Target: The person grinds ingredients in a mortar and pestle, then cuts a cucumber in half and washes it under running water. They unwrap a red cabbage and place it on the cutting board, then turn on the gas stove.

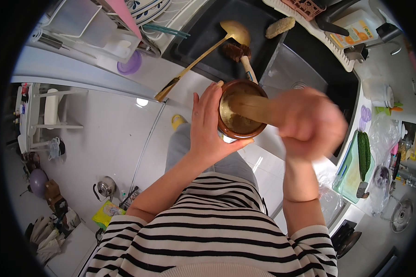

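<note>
My left hand (208,130) is wrapped around the side of a brown glazed mortar (244,134), its thumb along the near side. The mortar tilts so that its mouth faces me, and a wet-looking film coats the inside. My right hand (308,121), blurred by motion, grips a thick wooden pestle (252,106). The pestle's lower end is inside the mortar. Just beyond the mortar, a brush with a wooden handle (248,67) and brown bristles lies in the black sink (201,45). A brass-coloured ladle (208,53) rests across the sink's front edge.
A dried loofah piece (280,27) lies by the sink divider. To the right, cucumbers (364,152) and a cleaver (362,190) are on a pale green cutting board (350,173). A purple lid (129,63) sits left of the sink. A kettle (106,187) stands behind on the left.
</note>
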`<state>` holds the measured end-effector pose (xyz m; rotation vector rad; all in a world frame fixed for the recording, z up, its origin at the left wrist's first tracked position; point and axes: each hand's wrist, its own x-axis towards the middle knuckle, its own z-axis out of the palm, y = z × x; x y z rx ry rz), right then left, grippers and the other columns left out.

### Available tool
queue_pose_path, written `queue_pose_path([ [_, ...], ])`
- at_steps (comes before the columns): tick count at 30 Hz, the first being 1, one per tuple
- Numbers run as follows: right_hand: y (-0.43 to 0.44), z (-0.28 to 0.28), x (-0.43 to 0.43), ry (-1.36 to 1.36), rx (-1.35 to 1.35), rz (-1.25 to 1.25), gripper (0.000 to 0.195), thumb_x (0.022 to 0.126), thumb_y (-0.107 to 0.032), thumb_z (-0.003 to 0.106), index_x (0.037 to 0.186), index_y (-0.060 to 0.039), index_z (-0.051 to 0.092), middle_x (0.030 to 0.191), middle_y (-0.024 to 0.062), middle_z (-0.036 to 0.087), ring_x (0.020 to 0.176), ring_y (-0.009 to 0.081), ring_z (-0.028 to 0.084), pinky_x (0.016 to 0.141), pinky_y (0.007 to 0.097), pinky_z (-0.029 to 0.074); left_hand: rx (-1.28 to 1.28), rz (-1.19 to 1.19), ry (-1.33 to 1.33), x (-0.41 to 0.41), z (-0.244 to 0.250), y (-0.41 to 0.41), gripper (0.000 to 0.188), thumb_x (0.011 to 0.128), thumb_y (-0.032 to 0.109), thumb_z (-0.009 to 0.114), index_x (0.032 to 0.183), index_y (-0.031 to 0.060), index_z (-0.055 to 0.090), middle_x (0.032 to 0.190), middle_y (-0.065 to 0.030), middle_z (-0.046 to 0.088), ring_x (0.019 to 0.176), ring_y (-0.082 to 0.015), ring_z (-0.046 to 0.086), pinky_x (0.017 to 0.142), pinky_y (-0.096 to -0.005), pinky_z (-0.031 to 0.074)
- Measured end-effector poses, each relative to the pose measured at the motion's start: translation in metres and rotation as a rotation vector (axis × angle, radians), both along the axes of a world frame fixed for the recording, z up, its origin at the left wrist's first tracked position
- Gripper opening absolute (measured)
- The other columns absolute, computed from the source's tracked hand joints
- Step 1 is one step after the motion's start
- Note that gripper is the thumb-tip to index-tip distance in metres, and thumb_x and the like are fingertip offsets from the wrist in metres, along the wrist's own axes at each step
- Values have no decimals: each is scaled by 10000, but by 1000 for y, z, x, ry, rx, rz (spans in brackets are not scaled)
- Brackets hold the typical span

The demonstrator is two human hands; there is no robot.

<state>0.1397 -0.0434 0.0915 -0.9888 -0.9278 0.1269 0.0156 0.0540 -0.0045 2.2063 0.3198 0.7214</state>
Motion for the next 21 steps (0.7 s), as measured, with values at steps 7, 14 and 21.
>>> queue_pose_path([
  [7, -3, -1, -6, 60, -96, -52, 441, 962, -70, 421, 527, 4, 431, 516, 85, 492, 449, 151, 475, 426, 256, 385, 16, 7, -5, 1, 3, 1, 1181, 473, 325, 909, 1404, 13, 252, 1393, -183, 379, 1311, -351, 374, 1085, -595, 201],
  [14, 12, -19, -4, 127, -91, 2, 395, 947, -31, 468, 558, 33, 444, 515, 68, 485, 441, 139, 466, 425, 259, 377, -2, -1, 12, 3, 5, -2, 1171, 481, 328, 907, 1403, 18, 255, 1408, -182, 365, 1316, -352, 366, 1097, -591, 186],
  [21, 20, -22, -5, -200, -185, -112, 359, 909, -23, 505, 554, 16, 465, 515, 63, 485, 429, 141, 449, 421, 258, 354, 20, 12, -18, 1, 1, -1, 1161, 482, 322, 899, 1402, 26, 256, 1412, -182, 364, 1321, -354, 359, 1094, -590, 183],
])
